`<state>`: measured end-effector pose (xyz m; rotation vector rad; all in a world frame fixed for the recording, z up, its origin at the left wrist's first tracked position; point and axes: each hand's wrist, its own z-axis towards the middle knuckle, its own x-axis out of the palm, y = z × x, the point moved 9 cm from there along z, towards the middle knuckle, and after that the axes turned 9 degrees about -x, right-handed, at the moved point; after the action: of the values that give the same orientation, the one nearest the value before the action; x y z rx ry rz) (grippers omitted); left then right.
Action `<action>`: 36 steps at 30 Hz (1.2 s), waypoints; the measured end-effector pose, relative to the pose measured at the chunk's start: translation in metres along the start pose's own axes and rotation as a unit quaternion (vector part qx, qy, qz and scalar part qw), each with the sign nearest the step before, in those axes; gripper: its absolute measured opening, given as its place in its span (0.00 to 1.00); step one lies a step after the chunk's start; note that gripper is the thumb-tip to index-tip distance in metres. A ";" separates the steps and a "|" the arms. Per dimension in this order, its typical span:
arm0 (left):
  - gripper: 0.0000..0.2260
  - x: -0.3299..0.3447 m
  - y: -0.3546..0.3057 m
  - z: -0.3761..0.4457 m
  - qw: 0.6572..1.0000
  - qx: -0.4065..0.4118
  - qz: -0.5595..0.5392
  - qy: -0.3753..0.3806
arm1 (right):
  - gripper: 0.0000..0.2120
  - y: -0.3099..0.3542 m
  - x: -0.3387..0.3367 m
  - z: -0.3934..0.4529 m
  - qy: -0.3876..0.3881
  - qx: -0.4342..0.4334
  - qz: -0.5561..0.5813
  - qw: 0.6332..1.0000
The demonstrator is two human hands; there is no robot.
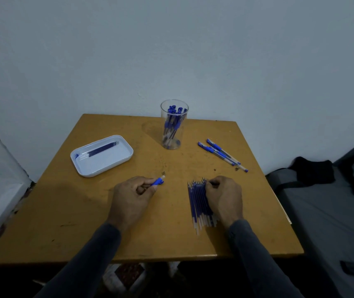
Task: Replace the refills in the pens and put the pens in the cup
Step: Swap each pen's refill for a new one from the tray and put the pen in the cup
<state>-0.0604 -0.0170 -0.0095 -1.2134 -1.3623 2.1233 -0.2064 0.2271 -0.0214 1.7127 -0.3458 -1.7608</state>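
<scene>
writing/labels: none readable; pens and refills too small and dim to show any brand or print
table [81, 211]: tan-orange wooden top, scuffed, dark specks and a faint ring mark near the cup; pushed against the wall
room: plain pale blue-grey wall behind; pale ledge or wall section at left; grey bed or couch [331, 211] at right with a black cloth [313, 169] on it; patterned floor under the table's near edge; dim light
cup [174, 125]: clear plastic, upright, far centre of the table, holds several blue-capped pens standing inside
tray [107, 162]: white, rounded rectangle, left of the cup, well apart; a few dark blue used refills [102, 149] lie together along its far side, small blue bit in its left corner
loose pens [222, 154]: three or so blue-grip pens lying side by side, right of the cup, near the table's right edge
new refills [197, 203]: bundle of blue refills lying flat, near right part of the table, tips pointing away
left hand [132, 195]: fingers curled round a pen part [157, 181], blue grip and clear tip poking out past the fingers, held just above the table
right hand [224, 196]: resting on the refill bundle, fingertips pinching at the far tips of the refills; which one it has, cannot tell
sleeves: dark, both arms
</scene>
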 end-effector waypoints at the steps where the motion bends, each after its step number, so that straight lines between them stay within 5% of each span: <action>1: 0.11 -0.001 0.001 0.000 1.000 -0.006 -0.003 -0.002 | 0.07 0.001 0.000 0.000 -0.002 -0.001 0.001 1.000; 5: 0.11 -0.006 0.003 0.005 0.999 -0.022 -0.030 -0.013 | 0.09 0.022 -0.004 0.000 -0.015 -0.036 -0.046 0.998; 12: 0.09 -0.056 0.015 0.009 0.992 -0.019 -0.092 -0.080 | 0.11 0.127 0.038 0.016 0.080 -0.177 -0.070 0.978; 23: 0.11 -0.177 0.082 0.022 0.969 -0.087 0.015 -0.229 | 0.14 0.298 0.157 0.033 0.161 -0.416 -0.125 0.886; 28: 0.08 -0.195 0.100 0.026 0.967 -0.102 0.020 -0.231 | 0.14 0.328 0.202 0.034 0.208 -0.460 -0.192 0.842; 36: 0.08 -0.194 0.109 0.025 0.964 -0.090 -0.003 -0.249 | 0.10 0.331 0.223 0.038 0.219 -0.479 -0.208 0.824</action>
<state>0.0487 -0.2124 -0.0074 -0.7504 -1.7900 2.4484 -0.1415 -0.1672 0.0053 1.3649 1.0288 -1.3254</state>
